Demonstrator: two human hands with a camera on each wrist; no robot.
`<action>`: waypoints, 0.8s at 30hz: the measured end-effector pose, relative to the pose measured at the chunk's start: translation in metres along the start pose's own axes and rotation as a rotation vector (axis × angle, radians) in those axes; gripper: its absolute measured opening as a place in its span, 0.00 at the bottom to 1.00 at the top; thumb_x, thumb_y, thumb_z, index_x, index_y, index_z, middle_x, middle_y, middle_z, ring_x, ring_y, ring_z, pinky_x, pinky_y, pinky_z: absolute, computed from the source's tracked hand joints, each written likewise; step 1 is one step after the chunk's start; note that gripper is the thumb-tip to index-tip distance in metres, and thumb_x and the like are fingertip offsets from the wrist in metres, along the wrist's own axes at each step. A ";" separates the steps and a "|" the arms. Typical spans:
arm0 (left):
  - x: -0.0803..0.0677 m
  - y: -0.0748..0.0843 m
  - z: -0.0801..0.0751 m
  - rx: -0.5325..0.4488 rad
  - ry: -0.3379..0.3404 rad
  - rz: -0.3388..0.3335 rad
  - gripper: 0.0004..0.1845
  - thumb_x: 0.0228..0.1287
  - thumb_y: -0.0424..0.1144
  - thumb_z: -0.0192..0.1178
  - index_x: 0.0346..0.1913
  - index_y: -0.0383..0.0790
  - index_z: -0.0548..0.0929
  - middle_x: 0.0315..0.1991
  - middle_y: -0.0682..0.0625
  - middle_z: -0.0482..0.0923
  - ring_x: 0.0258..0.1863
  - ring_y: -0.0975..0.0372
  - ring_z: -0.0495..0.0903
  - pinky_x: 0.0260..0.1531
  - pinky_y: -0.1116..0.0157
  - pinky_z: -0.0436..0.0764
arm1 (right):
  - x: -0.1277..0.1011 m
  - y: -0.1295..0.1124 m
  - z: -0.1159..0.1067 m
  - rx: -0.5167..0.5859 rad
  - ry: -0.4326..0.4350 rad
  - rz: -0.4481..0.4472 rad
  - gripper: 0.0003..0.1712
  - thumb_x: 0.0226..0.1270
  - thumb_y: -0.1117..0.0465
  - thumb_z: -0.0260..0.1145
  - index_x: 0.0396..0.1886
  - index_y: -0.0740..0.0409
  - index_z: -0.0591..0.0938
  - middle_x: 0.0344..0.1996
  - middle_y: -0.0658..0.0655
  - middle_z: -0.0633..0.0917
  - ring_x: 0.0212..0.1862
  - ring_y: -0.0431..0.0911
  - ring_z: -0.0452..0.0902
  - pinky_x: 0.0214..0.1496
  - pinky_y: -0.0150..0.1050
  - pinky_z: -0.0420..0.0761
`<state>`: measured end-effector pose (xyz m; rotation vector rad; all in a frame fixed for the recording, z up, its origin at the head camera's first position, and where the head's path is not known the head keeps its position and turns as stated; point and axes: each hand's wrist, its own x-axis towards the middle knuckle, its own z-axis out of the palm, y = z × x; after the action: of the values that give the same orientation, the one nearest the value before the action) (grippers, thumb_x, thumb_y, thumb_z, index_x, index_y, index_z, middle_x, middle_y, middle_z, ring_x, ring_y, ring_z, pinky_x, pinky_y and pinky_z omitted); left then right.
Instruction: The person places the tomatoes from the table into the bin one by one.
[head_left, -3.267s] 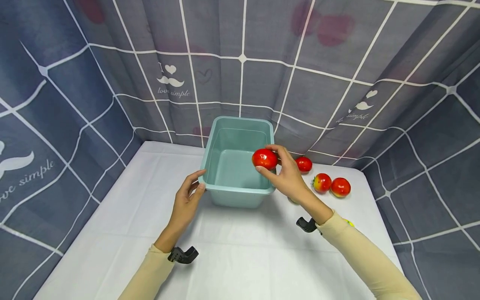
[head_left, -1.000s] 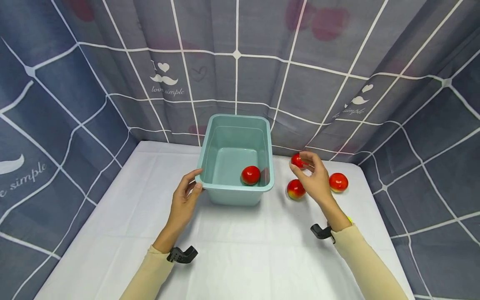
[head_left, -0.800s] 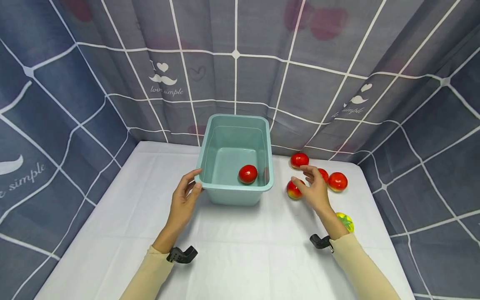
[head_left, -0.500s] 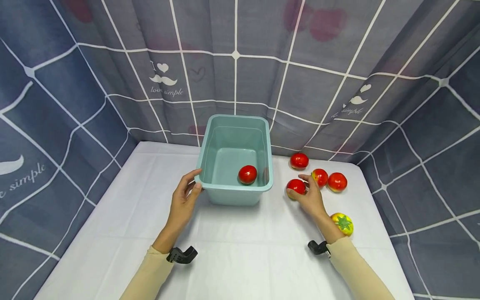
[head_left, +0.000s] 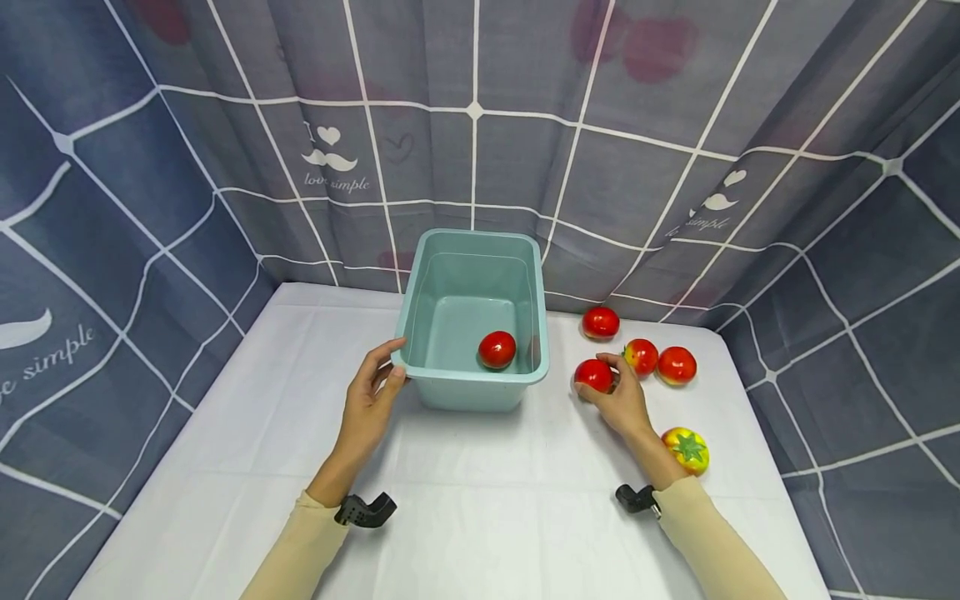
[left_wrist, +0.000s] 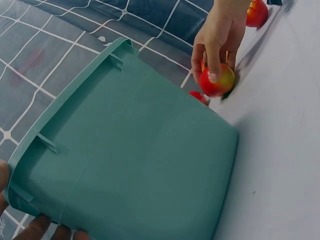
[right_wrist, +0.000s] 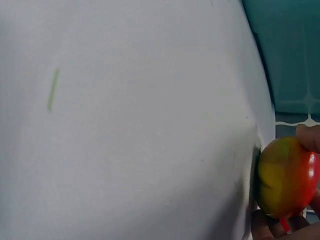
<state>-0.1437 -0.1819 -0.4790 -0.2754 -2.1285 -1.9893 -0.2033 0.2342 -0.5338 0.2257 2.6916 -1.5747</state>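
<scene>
Right hand [head_left: 621, 401] is down on the worktop [head_left: 480, 517], fingers curled round a red-and-yellow tomato [head_left: 594, 375] that sits just to the right of the teal tub [head_left: 468, 388]. The left wrist view shows it well: fingertips draped over the top of that tomato [left_wrist: 217, 81], thumb on the near side, the fruit resting on the white cloth. The right wrist view has the tomato [right_wrist: 286, 176] close up, half yellow-green and half red, with a finger above and one below (a proper pinch, not just a touch).

Left hand [head_left: 370, 402] is at the tub's near left corner, thumb up against the rim and fingers loosely bent along the wall; in the left wrist view only the fingertips [left_wrist: 42, 227] peek in under the rim of the tub [left_wrist: 135, 165], so it holds the tub by that corner.

Inside the tub lies one red tomato [head_left: 497, 349], against the right wall near the front. Beyond the right hand, three more red ones lie on the cloth: a far tomato [head_left: 601, 322] near the curtain, a middle tomato [head_left: 641, 356] and an outer tomato [head_left: 677, 365] just beside it. A yellowish tomato with a green stem [head_left: 686, 450] lies beside the right forearm.
</scene>
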 end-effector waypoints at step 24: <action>-0.002 -0.001 0.000 0.022 -0.013 0.008 0.24 0.86 0.36 0.53 0.80 0.47 0.71 0.78 0.45 0.68 0.70 0.66 0.75 0.63 0.77 0.82 | -0.002 -0.100 0.000 0.270 0.177 -0.404 0.39 0.65 0.62 0.82 0.73 0.55 0.75 0.69 0.54 0.77 0.64 0.47 0.77 0.61 0.25 0.79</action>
<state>-0.1423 -0.1825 -0.4806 -0.2929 -2.1521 -1.9643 -0.2144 0.1853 -0.4468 -0.2030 2.7757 -2.1232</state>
